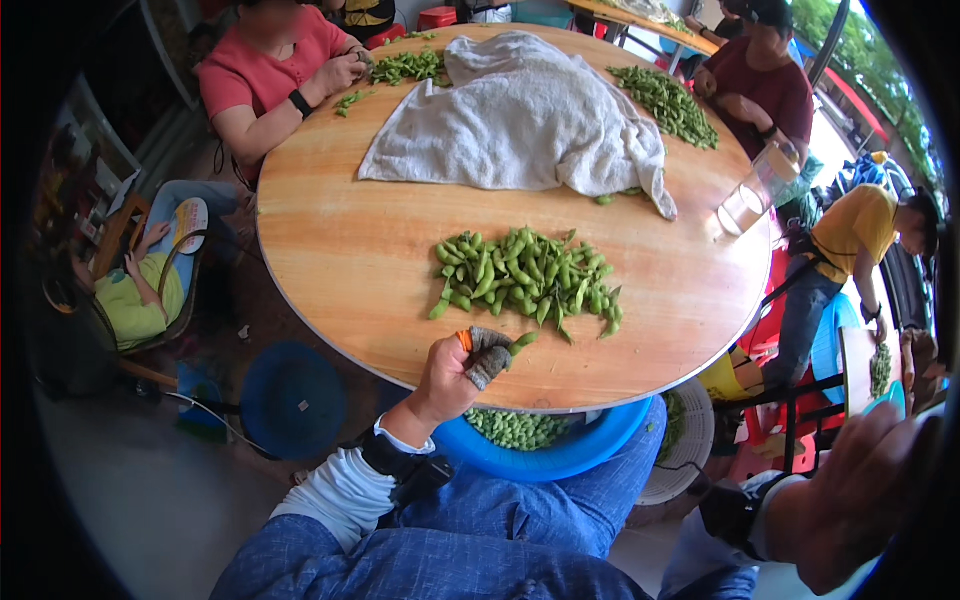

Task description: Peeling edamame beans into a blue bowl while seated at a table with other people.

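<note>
Pod (522, 341) pinched in left hand (455, 375) fingers, just below pile (528, 277); right hand (850, 500) off-table, fingers loosely open, empty.

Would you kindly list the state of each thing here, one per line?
Left hand: pinching one green pod in cloth-capped fingertips.
Right hand: held off to the side, blurred; holding nothing I can make out.
Pod pile: loose on the round table.
Blue basin: partly filled.
Towel: spread, crumpled.
Glass: upright.

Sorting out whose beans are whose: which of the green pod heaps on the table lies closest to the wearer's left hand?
The middle heap of pods, the one just beyond the left hand. The other two heaps lie past the white towel, by the other people.
</note>
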A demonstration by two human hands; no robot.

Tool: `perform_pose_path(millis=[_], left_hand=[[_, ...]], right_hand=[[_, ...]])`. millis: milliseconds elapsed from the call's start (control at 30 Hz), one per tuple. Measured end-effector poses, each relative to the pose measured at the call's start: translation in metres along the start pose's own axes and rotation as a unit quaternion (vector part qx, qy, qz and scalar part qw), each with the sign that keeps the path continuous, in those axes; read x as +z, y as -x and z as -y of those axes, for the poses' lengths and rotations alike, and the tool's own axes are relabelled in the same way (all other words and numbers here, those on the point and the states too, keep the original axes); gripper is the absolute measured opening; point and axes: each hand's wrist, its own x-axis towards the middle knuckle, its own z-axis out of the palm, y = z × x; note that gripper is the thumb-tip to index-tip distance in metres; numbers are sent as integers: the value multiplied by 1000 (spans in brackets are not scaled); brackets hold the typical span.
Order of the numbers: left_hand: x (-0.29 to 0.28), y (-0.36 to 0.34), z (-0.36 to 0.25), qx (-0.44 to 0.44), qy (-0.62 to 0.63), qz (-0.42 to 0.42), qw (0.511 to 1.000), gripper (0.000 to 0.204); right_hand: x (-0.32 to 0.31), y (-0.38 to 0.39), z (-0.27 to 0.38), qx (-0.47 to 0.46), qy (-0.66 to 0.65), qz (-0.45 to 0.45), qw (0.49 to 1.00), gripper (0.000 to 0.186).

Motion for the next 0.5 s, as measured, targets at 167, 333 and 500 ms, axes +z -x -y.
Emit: perform_pose_path(millis=[167, 333, 500], left_hand=[[0, 0, 5, -12, 23, 3, 1000, 10], [-1, 1, -1, -17, 15, -6, 1000, 8], [-2, 1, 4, -15, 19, 15, 1000, 11]], right_hand=[[13, 20, -2, -18, -195, 76, 978, 15], [28, 10, 5, 22, -227, 55, 972, 11], [28, 2, 9, 63, -249, 46, 965, 11]])
